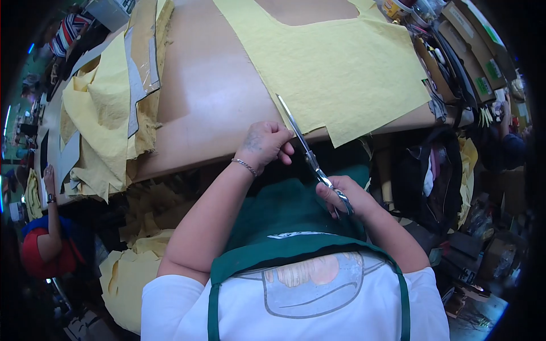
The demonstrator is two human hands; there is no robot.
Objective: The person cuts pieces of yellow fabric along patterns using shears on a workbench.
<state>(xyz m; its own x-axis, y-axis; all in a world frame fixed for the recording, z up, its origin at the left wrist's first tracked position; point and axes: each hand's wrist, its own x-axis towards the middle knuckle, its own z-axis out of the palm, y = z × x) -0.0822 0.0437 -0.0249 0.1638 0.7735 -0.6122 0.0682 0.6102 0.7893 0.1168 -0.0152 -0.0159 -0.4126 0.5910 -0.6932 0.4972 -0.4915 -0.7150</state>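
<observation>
Nearest, 6 o'clock from view centre: green apron (296, 221). Between 3 and 4: right hand (343, 193), clamped on the handle end of metal scissors (310, 157), fingers round the loops. Blades point toward 11, lying along the near-left edge of yellow fabric (352, 68); blades look nearly closed, exact gap can't tell. At 12, just left of the blades: left hand (266, 142), fingers curled, thumb and forefinger together at the cloth edge; can't tell if cloth is pinched between them. Hands apart from each other

Fabric spreads flat toward 1 on the table (199, 85), near corner reaching past the table edge. Looks light, soft, thin, likely to crease or shift, not fragile; best held by the margin just beside the cut line, fingers clear of the blades. Scissors look rigid, fairly heavy, smooth; take by the loops

Farther out: yellow scraps (128, 284) at 8, draped cloth pile (108, 96) at 10, cardboard boxes (469, 34) at 2, co-worker's arm (51, 227) between 8 and 9
</observation>
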